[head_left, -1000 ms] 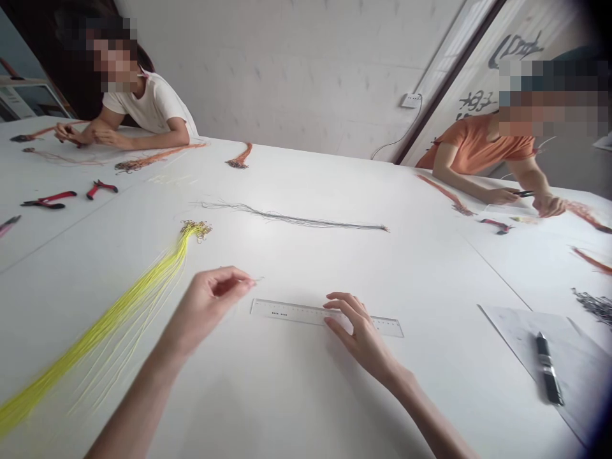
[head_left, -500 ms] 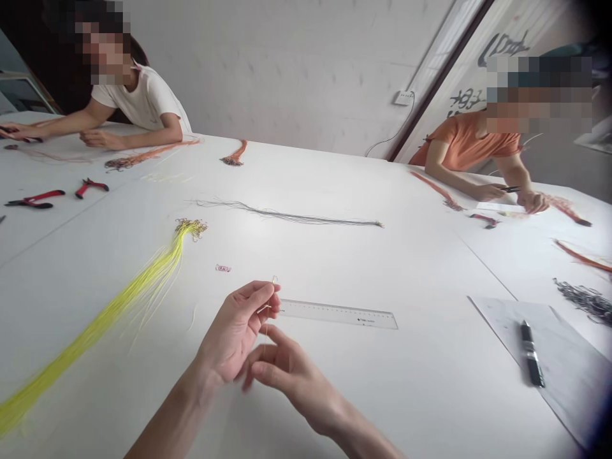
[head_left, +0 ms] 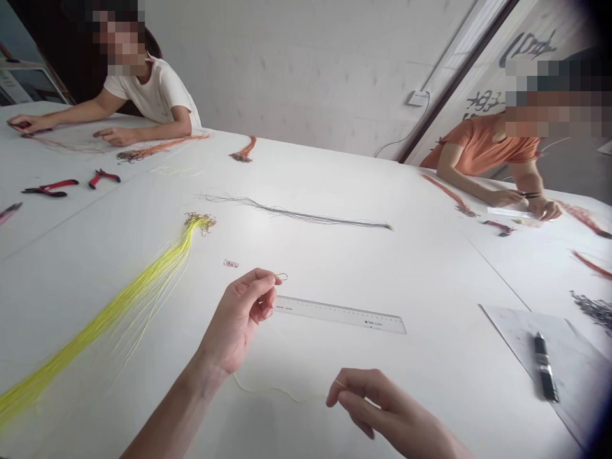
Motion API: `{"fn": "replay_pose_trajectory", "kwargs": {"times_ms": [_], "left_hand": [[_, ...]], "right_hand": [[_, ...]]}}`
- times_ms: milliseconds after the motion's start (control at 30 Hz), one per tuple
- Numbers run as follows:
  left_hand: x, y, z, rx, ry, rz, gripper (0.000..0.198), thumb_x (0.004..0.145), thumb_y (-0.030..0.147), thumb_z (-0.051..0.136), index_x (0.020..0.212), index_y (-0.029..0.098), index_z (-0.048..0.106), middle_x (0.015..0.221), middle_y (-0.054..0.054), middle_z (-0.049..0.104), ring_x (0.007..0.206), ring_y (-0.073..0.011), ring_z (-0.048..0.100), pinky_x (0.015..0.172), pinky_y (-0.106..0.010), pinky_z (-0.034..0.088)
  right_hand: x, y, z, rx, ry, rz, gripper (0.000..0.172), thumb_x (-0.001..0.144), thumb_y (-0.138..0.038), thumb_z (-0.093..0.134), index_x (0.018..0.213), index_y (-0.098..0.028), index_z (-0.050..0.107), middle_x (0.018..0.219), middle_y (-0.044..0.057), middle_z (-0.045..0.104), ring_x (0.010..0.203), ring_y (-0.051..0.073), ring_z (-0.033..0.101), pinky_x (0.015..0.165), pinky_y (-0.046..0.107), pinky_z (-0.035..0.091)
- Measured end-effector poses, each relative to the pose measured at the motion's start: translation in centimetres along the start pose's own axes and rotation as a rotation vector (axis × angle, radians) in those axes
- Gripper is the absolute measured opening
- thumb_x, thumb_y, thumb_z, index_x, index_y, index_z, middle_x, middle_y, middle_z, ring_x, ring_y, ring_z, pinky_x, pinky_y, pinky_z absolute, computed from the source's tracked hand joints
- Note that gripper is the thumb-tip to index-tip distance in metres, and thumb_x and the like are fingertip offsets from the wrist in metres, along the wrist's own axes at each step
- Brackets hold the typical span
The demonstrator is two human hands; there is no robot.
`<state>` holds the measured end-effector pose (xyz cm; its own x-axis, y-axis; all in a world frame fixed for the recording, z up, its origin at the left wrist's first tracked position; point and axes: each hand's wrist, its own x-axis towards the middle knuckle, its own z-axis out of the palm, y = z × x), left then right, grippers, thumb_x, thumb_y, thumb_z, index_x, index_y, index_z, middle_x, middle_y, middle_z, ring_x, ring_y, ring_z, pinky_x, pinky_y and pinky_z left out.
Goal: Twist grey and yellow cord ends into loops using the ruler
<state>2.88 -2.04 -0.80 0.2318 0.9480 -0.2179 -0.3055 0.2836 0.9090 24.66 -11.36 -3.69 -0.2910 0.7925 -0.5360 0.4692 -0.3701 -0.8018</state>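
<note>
My left hand (head_left: 241, 319) pinches a small fish hook (head_left: 284, 276) between thumb and forefinger, its bend poking out to the right. A thin pale-yellow line (head_left: 285, 394) runs loosely over the table below that hand toward my right hand (head_left: 380, 405). There, at lower centre right, thumb and forefinger close on the line, a short piece showing at the fingertips. Left of my hands lies a long bundle of yellow lines (head_left: 138, 277) with hooks (head_left: 203, 222) gathered at its far end. Just behind my left hand is a clear ruler (head_left: 339, 313).
A dark bundle of thin lines (head_left: 306, 215) lies mid-table, near a small red-printed packet (head_left: 231, 263). At right, a pen (head_left: 546, 368) rests on paper (head_left: 516, 325) near dark hooks (head_left: 593, 310). Red-handled pliers (head_left: 51, 189) lie left. Two people sit across, with orange bundles (head_left: 157, 148).
My right hand has moved away from my left hand, down and to the right, with the line in its fingers. The hook in my left hand has turned to point right. The view has shifted slightly.
</note>
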Motion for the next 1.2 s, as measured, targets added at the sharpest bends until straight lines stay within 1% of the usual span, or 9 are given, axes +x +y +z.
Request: {"fn": "replay_pose_trajectory", "kwargs": {"times_ms": [67, 133, 300, 367, 433, 533, 600, 800, 1200], "left_hand": [[0.1, 0.3, -0.2, 0.134, -0.013, 0.028, 0.019, 0.078, 0.033, 0.057, 0.065, 0.019, 0.055, 0.052, 0.004, 0.036, 0.055, -0.0100, 0.033, 0.057, -0.022, 0.031], [0.1, 0.7, -0.4, 0.269, -0.039, 0.056, 0.020, 0.077, 0.032, 0.054, 0.062, 0.020, 0.054, 0.050, 0.004, 0.033, 0.054, -0.0110, 0.032, 0.059, -0.024, 0.031], [-0.2, 1.3, -0.9, 0.460, -0.102, 0.146, 0.018, 0.077, 0.032, 0.053, 0.066, 0.020, 0.059, 0.053, 0.003, 0.037, 0.055, -0.0110, 0.033, 0.052, -0.023, 0.029], [-0.4, 1.3, -1.2, 0.528, -0.110, 0.229, 0.018, 0.080, 0.032, 0.053, 0.067, 0.020, 0.060, 0.056, 0.003, 0.041, 0.056, -0.0107, 0.035, 0.052, -0.023, 0.029], [-0.7, 1.4, -1.5, 0.619, -0.111, 0.326, 0.018, 0.081, 0.029, 0.053, 0.066, 0.020, 0.059, 0.058, 0.002, 0.046, 0.055, -0.0102, 0.037, 0.051, -0.023, 0.030], [-1.0, 1.3, -2.0, 0.765, -0.126, 0.466, 0.017, 0.082, 0.022, 0.053, 0.067, 0.020, 0.061, 0.057, 0.003, 0.049, 0.054, -0.0096, 0.039, 0.050, -0.022, 0.032], [-1.1, 1.3, -2.3, 0.848, -0.159, 0.544, 0.016, 0.081, 0.018, 0.053, 0.071, 0.021, 0.064, 0.057, 0.003, 0.052, 0.054, -0.0094, 0.041, 0.050, -0.021, 0.033], [-1.0, 0.8, -3.1, 1.014, -0.226, 0.702, 0.018, 0.082, 0.014, 0.050, 0.074, 0.020, 0.065, 0.058, 0.002, 0.052, 0.055, -0.0095, 0.046, 0.054, -0.021, 0.039], [-1.1, 0.5, -3.9, 1.214, -0.277, 0.925, 0.021, 0.080, 0.011, 0.050, 0.078, 0.022, 0.067, 0.055, 0.002, 0.052, 0.053, -0.0105, 0.041, 0.054, -0.024, 0.035]], "right_hand": [[0.1, -0.2, -0.4, -0.058, 0.121, -0.052, 0.030, 0.083, -0.050, 0.050, 0.094, -0.026, 0.064, 0.083, 0.004, 0.058, 0.086, 0.020, 0.051, 0.081, 0.033, 0.037], [0.6, -1.1, -0.7, -0.059, 0.250, -0.147, 0.028, 0.083, -0.049, 0.049, 0.096, -0.028, 0.062, 0.099, 0.004, 0.059, 0.100, 0.022, 0.050, 0.088, 0.036, 0.035], [3.0, -4.9, -0.6, 0.075, 0.405, -0.285, 0.025, 0.084, -0.045, 0.051, 0.086, -0.023, 0.062, 0.091, 0.005, 0.060, 0.094, 0.021, 0.052, 0.080, 0.033, 0.039], [3.8, -6.1, -0.1, 0.235, 0.298, -0.283, 0.028, 0.083, -0.044, 0.054, 0.076, -0.018, 0.061, 0.078, 0.004, 0.059, 0.082, 0.017, 0.053, 0.076, 0.030, 0.040], [4.6, -6.8, 0.5, 0.480, 0.086, -0.246, 0.032, 0.082, -0.044, 0.056, 0.071, -0.015, 0.059, 0.065, 0.002, 0.054, 0.064, 0.011, 0.049, 0.065, 0.026, 0.040], [5.6, -7.2, 1.4, 0.820, -0.231, -0.114, 0.031, 0.082, -0.043, 0.057, 0.074, -0.013, 0.059, 0.057, -0.002, 0.047, 0.047, 0.005, 0.038, 0.045, 0.019, 0.031], [6.1, -7.2, 1.9, 0.949, -0.335, -0.026, 0.029, 0.081, -0.040, 0.059, 0.076, -0.012, 0.058, 0.053, -0.003, 0.044, 0.044, 0.004, 0.033, 0.040, 0.016, 0.025], [6.8, -7.0, 2.7, 1.125, -0.356, 0.089, 0.029, 0.079, -0.038, 0.063, 0.067, -0.013, 0.054, 0.048, -0.006, 0.035, 0.044, 0.003, 0.026, 0.036, 0.013, 0.019], [6.9, -7.1, 2.7, 1.076, -0.404, 0.115, 0.016, 0.075, -0.026, 0.059, 0.068, -0.013, 0.054, 0.048, -0.006, 0.037, 0.043, 0.003, 0.025, 0.033, 0.012, 0.017]]}}
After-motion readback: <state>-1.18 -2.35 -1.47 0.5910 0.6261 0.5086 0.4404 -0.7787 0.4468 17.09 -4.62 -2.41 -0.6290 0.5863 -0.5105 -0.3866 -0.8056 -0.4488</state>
